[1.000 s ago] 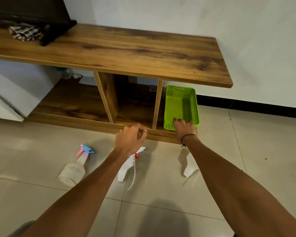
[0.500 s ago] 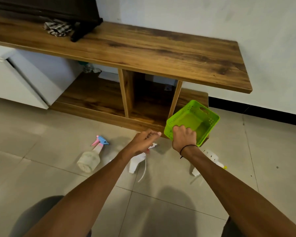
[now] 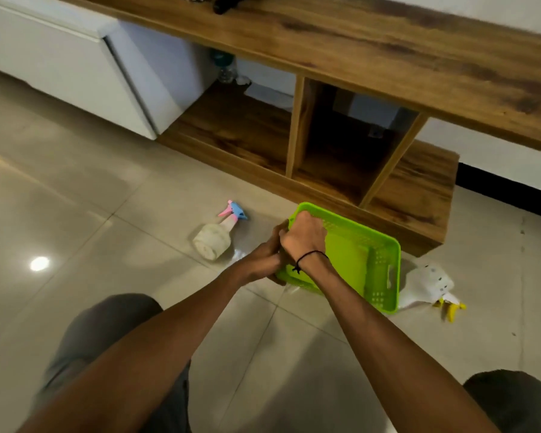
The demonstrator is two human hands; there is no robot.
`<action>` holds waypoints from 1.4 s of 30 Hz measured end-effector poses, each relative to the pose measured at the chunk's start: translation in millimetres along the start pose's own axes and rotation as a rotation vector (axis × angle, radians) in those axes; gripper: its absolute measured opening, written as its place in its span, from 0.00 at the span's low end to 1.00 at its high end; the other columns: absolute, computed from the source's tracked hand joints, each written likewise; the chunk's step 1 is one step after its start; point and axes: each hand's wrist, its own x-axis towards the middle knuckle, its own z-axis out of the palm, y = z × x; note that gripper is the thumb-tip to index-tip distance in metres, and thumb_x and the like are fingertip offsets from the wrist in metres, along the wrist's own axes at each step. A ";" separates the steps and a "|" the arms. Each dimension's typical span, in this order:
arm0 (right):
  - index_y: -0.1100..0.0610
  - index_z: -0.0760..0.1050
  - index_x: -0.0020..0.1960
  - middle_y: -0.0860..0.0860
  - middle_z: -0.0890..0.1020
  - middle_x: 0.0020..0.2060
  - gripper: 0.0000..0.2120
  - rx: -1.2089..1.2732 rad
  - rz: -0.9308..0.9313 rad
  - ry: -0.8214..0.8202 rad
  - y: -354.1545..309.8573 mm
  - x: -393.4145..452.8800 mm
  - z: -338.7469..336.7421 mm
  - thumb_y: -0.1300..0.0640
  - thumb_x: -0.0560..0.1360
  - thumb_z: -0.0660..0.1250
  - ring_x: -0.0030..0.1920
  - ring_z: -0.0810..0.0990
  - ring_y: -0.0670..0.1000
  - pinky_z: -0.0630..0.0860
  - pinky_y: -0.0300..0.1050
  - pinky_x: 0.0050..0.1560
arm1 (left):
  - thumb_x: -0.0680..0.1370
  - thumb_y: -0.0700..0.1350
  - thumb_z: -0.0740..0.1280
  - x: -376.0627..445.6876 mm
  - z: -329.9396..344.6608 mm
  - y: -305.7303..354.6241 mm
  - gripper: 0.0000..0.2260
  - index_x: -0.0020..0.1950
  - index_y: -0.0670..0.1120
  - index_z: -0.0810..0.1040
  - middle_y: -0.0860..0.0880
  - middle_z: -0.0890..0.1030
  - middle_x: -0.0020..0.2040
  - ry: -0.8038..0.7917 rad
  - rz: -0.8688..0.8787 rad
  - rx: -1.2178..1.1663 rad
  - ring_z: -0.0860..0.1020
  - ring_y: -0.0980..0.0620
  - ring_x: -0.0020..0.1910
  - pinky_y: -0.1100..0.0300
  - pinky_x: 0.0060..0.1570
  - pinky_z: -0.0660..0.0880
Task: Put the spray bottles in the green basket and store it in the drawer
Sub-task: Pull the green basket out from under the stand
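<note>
Gripping: right hand [image 3: 305, 237] curled over the near-left rim of the green basket [image 3: 378, 273], knuckles up, a black band at the wrist.
Left hand [image 3: 270, 256]: pressed against the same corner just beside the right hand; fingers mostly hidden behind it, so whether curled on the basket or only touching cannot be told.
Basket place: on or just above the tiled floor [image 3: 107, 245], in front of the wooden shelf unit [image 3: 403, 67], clear of its open compartments.
Basket axis: long side running from the held corner toward the lower right; open top facing up, tipped a little.
Basket versus grip: almost the whole basket lying right of the two hands, held only at its left end.
Pink-and-blue spray bottle [image 3: 216, 235]: lying on the floor left of the hands, nozzle pointing away toward the shelf unit, base toward the camera.
Yellow-nozzle spray bottle [image 3: 428, 287]: lying on the floor just right of the basket, nozzle pointing to the lower right.
White cabinet [image 3: 69, 64]: left of the shelf unit.
</note>
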 end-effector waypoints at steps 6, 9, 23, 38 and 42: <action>0.63 0.80 0.49 0.64 0.86 0.51 0.13 0.093 0.025 -0.161 -12.2 -16.5 39.8 0.53 0.71 0.71 0.56 0.84 0.67 0.79 0.52 0.51 | 0.82 0.37 0.64 -31.5 -33.3 -31.7 0.31 0.82 0.56 0.63 0.42 0.80 0.66 0.006 -0.120 0.054 0.81 0.42 0.67 0.39 0.56 0.85; 0.62 0.79 0.37 0.59 0.82 0.34 0.07 0.156 0.043 -0.272 -22.2 -27.9 57.1 0.58 0.69 0.70 0.44 0.85 0.65 0.72 0.47 0.37 | 0.82 0.37 0.65 -47.4 -47.0 -50.7 0.29 0.80 0.56 0.65 0.40 0.79 0.65 0.026 -0.141 0.083 0.82 0.43 0.62 0.45 0.51 0.85; 0.61 0.77 0.38 0.57 0.80 0.32 0.04 0.147 -0.075 -0.444 -79.3 -83.0 149.8 0.60 0.69 0.70 0.37 0.83 0.60 0.72 0.46 0.36 | 0.73 0.42 0.66 -123.5 -98.1 -128.8 0.22 0.68 0.50 0.79 0.38 0.77 0.67 0.200 -0.290 -0.087 0.77 0.37 0.68 0.35 0.58 0.83; 0.64 0.80 0.60 0.60 0.85 0.58 0.19 0.083 -0.017 -0.521 -74.5 -78.9 221.6 0.50 0.80 0.65 0.62 0.83 0.63 0.81 0.56 0.62 | 0.80 0.34 0.66 -116.3 -105.5 -178.2 0.31 0.82 0.54 0.65 0.37 0.76 0.69 0.387 -0.301 0.052 0.77 0.37 0.69 0.33 0.49 0.85; 0.64 0.81 0.61 0.61 0.85 0.59 0.23 0.098 0.000 -0.607 -70.6 -74.9 222.6 0.46 0.81 0.60 0.61 0.84 0.64 0.81 0.56 0.62 | 0.78 0.32 0.65 -114.0 -105.1 -177.9 0.31 0.80 0.50 0.67 0.36 0.78 0.66 0.417 -0.296 0.132 0.83 0.34 0.59 0.36 0.47 0.86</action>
